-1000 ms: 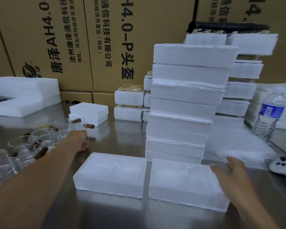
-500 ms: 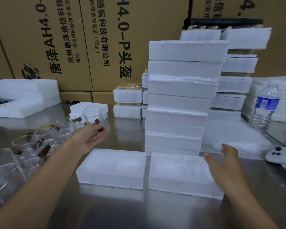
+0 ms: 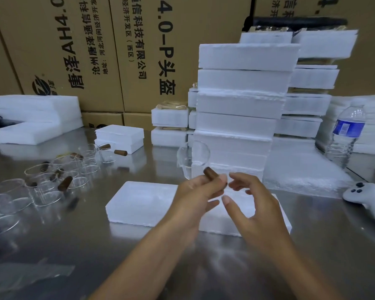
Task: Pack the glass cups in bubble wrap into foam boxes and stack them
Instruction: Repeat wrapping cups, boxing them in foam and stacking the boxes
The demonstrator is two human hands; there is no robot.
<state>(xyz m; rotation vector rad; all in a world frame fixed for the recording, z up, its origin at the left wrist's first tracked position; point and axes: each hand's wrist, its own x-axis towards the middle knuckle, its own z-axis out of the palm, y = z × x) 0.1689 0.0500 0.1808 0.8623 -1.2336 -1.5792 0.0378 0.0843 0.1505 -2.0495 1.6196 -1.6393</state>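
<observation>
i am seeing only my two hands and forearms, and all of it is showing bare, from the fingertips back to where the picture's edge is cutting the arms off. my left hand [image 3: 194, 197] and left forearm [image 3: 152, 256] are showing over the near right corner of the foam box [image 3: 139, 202]; my right hand [image 3: 253, 204] and right forearm [image 3: 290, 267] are showing just to the right of that box. both forearms are looking slim and smooth, widening away from the box. my nails are looking short and rounded, the right thumbnail [image 3: 226, 200] showing plainest, right of the box.
</observation>
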